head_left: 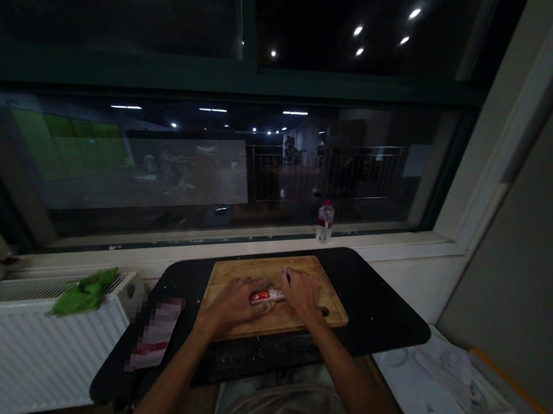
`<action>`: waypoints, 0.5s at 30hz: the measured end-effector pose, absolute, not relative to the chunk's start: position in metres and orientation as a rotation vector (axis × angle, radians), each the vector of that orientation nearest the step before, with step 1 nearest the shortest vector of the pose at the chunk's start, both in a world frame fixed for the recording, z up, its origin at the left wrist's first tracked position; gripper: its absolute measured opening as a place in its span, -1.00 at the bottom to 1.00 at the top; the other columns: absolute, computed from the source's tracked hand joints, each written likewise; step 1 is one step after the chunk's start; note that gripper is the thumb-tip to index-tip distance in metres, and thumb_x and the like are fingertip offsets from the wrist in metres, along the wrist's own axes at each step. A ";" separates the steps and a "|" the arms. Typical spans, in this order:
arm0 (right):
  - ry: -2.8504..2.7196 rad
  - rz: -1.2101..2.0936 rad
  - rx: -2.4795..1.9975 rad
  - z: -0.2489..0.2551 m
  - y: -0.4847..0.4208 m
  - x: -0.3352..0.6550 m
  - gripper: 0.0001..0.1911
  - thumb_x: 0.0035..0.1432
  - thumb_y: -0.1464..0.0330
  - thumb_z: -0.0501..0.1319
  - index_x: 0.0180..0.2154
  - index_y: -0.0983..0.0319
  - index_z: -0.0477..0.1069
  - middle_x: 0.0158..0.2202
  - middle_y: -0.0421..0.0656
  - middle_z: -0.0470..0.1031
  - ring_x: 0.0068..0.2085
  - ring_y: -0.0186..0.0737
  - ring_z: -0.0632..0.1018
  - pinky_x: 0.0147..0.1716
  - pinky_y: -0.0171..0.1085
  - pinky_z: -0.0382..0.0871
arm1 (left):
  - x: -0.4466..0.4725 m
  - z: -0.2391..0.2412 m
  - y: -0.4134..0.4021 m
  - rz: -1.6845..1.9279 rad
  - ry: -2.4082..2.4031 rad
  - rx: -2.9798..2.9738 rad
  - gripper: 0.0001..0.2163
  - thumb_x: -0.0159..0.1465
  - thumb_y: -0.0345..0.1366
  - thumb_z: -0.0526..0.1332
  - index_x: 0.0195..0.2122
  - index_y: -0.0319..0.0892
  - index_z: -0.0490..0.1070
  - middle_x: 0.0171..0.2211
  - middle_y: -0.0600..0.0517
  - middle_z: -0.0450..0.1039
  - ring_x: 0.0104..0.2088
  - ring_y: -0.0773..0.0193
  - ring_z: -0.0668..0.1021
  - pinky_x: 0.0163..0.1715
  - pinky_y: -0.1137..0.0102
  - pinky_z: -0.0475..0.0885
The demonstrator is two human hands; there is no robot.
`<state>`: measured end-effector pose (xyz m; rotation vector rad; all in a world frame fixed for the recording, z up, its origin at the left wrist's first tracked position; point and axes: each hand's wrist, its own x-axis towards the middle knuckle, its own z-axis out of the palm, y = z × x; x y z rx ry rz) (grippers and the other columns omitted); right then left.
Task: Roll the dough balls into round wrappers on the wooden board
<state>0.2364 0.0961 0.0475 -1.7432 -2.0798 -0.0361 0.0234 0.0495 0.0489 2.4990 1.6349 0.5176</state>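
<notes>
On the wooden cutting board (243,267) lies a slim red-and-white wrapped stick (266,296), roughly level across the middle. My left hand (234,301) is closed around its left end, fingers curled over it. At the other end, my right hand (300,292) is closed too, its fingertips at or beside the wrapper. A small dark tip (289,276) shows at the top of the right fist; what it belongs to is hidden. Between the hands, under the stick, there is a pale patch that I cannot make out.
The board rests on a black table (370,306) with light crumbs near its front edge. A partly pixelated flat rectangle (160,334) lies at the left. A water bottle (325,223) stands on the windowsill. Left is a radiator (37,352) with a green cloth (84,292); right, a white box (416,385).
</notes>
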 end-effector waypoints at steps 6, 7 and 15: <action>-2.147 0.006 -1.781 0.050 0.097 0.238 -0.63 0.56 0.23 0.11 0.04 0.17 0.69 -0.01 0.01 0.76 0.01 -0.03 0.72 -0.06 -0.22 0.42 | 0.005 0.048 0.062 0.498 1.980 2.361 -0.57 0.55 -0.09 0.09 0.29 -0.12 0.54 0.31 -0.23 0.56 0.28 -0.11 0.58 0.32 0.02 0.43; -2.155 0.024 -1.784 0.050 0.097 0.238 -0.65 0.54 0.24 0.13 0.03 0.16 0.69 -0.01 0.01 0.76 0.01 -0.03 0.72 -0.05 -0.22 0.42 | 0.001 0.048 0.062 0.405 2.039 2.358 -0.60 0.54 -0.10 0.12 0.28 -0.07 0.55 0.29 -0.23 0.57 0.27 -0.15 0.57 0.30 -0.05 0.44; -2.245 -0.078 -1.597 0.043 0.100 0.242 -0.64 0.48 0.36 0.17 0.15 0.21 0.64 0.19 0.01 0.66 0.26 -0.02 0.57 0.17 -0.21 0.40 | -0.015 0.035 0.043 0.134 2.010 2.541 -0.51 0.54 -0.28 0.02 0.46 -0.06 0.34 0.48 -0.29 0.31 0.48 -0.26 0.32 0.31 -0.21 0.39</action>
